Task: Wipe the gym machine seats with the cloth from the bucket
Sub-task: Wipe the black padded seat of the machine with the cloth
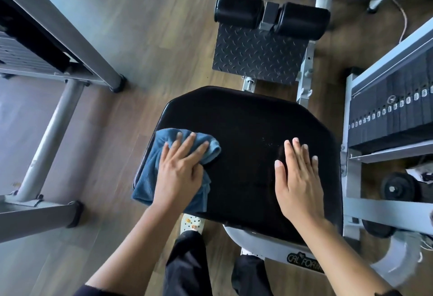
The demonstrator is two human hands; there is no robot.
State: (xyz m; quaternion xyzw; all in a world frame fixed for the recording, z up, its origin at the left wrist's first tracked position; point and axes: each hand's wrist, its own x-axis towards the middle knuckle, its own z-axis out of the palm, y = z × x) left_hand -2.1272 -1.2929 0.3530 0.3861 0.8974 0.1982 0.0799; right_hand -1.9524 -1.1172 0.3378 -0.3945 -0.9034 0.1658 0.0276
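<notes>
Seat (246, 131): black padded cover that looks like vinyl or leather, smooth, with a faint sheen.
Cloth (150, 171): blue fabric, soft and matt, finely ribbed, rumpled.
Floor (164, 26): brown wood-grain planks, smooth, low gloss.
Foot plate (257, 56): dark metal with a raised tread pattern, rough.
Roller pads (239, 9): black cover, smooth and glossy.
Frame (51, 136): grey painted metal tubing, smooth, satin.
Weight stack (398, 117): dark flat plates, matt.
</notes>
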